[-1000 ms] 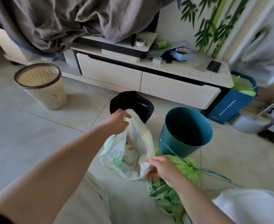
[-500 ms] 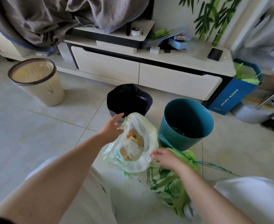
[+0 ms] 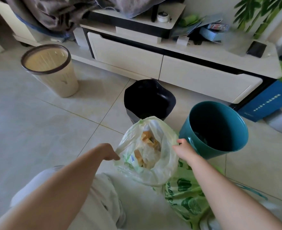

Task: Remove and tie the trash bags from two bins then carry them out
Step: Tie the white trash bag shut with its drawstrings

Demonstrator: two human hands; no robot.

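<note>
A pale translucent trash bag point(image 3: 153, 170) with yellowish rubbish inside stands open on the floor between my knees. My left hand point(image 3: 109, 152) pinches the bag's left rim. My right hand point(image 3: 184, 149) grips its right rim, and the mouth is held wide. A green printed trash bag point(image 3: 185, 195) lies on the floor under my right forearm. Behind the pale bag stands a black bin point(image 3: 149, 98), and a teal bin point(image 3: 215, 130) is to its right.
A beige bin point(image 3: 52, 70) with a dark rim stands at the left. A low white cabinet point(image 3: 170, 63) runs along the back, cluttered on top, with grey cloth draped above. A blue paper bag point(image 3: 266, 102) sits at the right. My light trouser legs fill the foreground.
My left hand moved from the bag's far rim down to its left rim. My right hand shifted up to the right rim. The bag's mouth is spread wider now.
</note>
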